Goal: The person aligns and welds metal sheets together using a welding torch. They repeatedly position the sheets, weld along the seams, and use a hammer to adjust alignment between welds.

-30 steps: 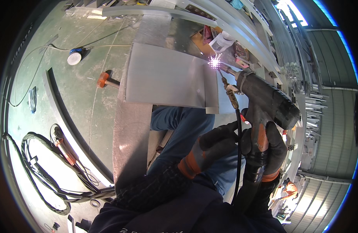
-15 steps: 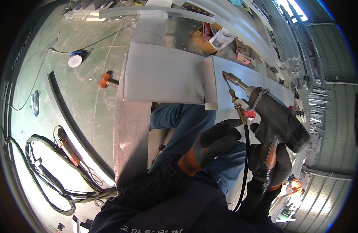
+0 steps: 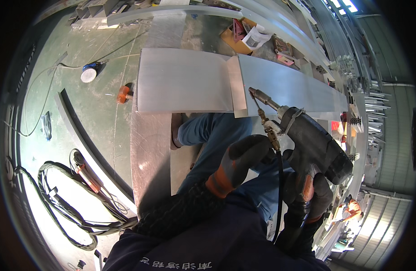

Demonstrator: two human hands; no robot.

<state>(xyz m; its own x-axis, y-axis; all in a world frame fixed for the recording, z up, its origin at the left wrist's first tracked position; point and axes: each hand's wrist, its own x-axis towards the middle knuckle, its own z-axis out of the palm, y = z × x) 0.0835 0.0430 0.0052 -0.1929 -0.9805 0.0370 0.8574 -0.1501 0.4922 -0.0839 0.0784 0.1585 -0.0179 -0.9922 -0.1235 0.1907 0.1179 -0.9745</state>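
My right hand (image 3: 309,192), gloved in black, wraps round the handle of a black pistol-shaped welding gun (image 3: 314,142). The gun's long nozzle (image 3: 264,98) points up and left, over the right-hand metal panel (image 3: 280,81) close to a narrow raised strip (image 3: 237,86). Left of that strip lies a second flat panel (image 3: 185,81). A brass fitting (image 3: 271,132) beneath the nozzle runs into a black hose (image 3: 280,189). My left hand (image 3: 242,158), in a black, grey and orange glove, is closed with its fingertips against the fitting; whether it grips it is hidden.
A metal beam (image 3: 151,149) bears the panels above my legs. On the floor at left are an orange mallet (image 3: 123,95), an angle grinder (image 3: 84,174), coiled cables (image 3: 59,203) and a long bar (image 3: 88,140). Another person (image 3: 352,210) is far right.
The gun and both hands have shifted slightly left in view. Relative to the panels, the nozzle has moved toward me along the raised strip. The right hand keeps its hold.
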